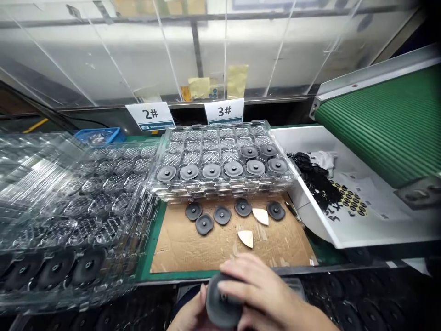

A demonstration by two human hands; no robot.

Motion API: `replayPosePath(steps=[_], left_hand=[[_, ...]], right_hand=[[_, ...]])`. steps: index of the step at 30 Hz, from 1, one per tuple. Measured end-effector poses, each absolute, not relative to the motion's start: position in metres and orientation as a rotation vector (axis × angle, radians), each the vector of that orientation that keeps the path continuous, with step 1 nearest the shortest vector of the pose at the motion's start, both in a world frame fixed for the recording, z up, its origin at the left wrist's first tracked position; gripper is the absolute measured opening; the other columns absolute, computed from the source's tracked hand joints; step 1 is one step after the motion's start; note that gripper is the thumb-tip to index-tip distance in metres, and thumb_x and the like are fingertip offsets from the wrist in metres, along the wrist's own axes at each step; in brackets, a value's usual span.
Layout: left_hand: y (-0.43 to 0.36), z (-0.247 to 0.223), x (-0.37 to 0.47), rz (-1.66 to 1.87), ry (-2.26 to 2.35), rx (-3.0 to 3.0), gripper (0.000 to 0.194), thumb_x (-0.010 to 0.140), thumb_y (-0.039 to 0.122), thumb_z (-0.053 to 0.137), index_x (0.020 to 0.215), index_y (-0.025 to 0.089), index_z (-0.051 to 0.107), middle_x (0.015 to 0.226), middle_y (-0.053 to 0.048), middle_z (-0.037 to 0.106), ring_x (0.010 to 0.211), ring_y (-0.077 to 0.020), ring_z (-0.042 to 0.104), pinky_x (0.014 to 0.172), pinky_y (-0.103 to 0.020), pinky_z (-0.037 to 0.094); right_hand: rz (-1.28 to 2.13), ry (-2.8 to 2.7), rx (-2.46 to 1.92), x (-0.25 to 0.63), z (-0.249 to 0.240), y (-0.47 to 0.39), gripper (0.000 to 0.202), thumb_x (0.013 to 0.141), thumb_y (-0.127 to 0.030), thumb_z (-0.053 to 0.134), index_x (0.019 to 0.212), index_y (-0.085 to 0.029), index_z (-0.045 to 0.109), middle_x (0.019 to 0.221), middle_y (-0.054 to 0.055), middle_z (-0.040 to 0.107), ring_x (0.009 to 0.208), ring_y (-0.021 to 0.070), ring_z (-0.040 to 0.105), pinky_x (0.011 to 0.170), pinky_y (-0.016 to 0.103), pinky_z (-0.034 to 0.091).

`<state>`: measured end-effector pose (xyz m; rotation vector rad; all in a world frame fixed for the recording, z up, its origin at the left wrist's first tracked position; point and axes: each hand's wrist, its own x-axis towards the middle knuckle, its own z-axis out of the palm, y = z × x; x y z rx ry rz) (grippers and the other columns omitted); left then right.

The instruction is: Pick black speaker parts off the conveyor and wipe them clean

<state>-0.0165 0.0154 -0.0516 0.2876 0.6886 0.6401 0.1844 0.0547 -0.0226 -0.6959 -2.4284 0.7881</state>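
Note:
Low in the head view, a dark grey disc-shaped part with a small centre hub (220,313) is held between my two hands. My left hand (190,315) grips it from the left and below, thumb at its edge. From the right, my right hand (265,292) lays its fingers across the top face; its thumb side is partly hidden. Ahead, on a cardboard sheet (186,250), lie several similar loose discs (222,215) and two pale, roughly triangular pieces (245,238). Behind them, a stacked clear plastic tray (220,185) has discs in its front row and at the right of the second row.
More clear trays (113,197) are stacked at the left, with discs in the nearest row. At the right, a white bin (322,230) holds small black parts and yellow sticker sheets, beside a green conveyor belt (389,110). A blue basket (99,136) and numbered signs (150,115) stand behind.

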Motion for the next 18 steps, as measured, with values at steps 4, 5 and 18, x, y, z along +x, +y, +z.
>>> replayPosePath(steps=[4, 5, 18], left_hand=[[0.035, -0.051, -0.019, 0.945, 0.582, -0.009, 0.038, 0.070, 0.042, 0.066, 0.106, 0.031, 0.063, 0.117, -0.002, 0.063, 0.114, -0.0284, 0.053, 0.095, -0.040, 0.038], [0.041, -0.049, -0.020, 1.020, 0.578, -0.045, 0.036, 0.071, 0.035, 0.066, 0.107, 0.032, 0.062, 0.118, -0.002, 0.063, 0.116, -0.0295, 0.051, 0.097, -0.039, 0.037], [0.083, -0.039, -0.017, 1.125, 0.798, -0.017, 0.061, 0.065, 0.032, 0.071, 0.122, 0.027, 0.049, 0.129, -0.011, 0.054, 0.114, -0.0302, 0.052, 0.102, -0.042, 0.030]], right_hand=[[0.514, -2.149, -1.462, 0.198, -0.081, 0.069, 0.032, 0.088, -0.031, 0.046, 0.118, -0.025, 0.055, 0.116, 0.010, 0.056, 0.107, 0.0250, 0.053, 0.086, 0.040, 0.047], [0.488, -2.101, -1.558, 0.200, -0.098, 0.072, 0.033, 0.087, -0.031, 0.046, 0.117, -0.021, 0.056, 0.112, 0.013, 0.056, 0.103, 0.0275, 0.055, 0.081, 0.042, 0.049], [0.743, -1.946, -1.628, 0.198, -0.123, 0.132, 0.028, 0.089, -0.029, 0.039, 0.105, -0.018, 0.060, 0.092, 0.007, 0.065, 0.071, 0.0164, 0.061, 0.066, 0.029, 0.051]])
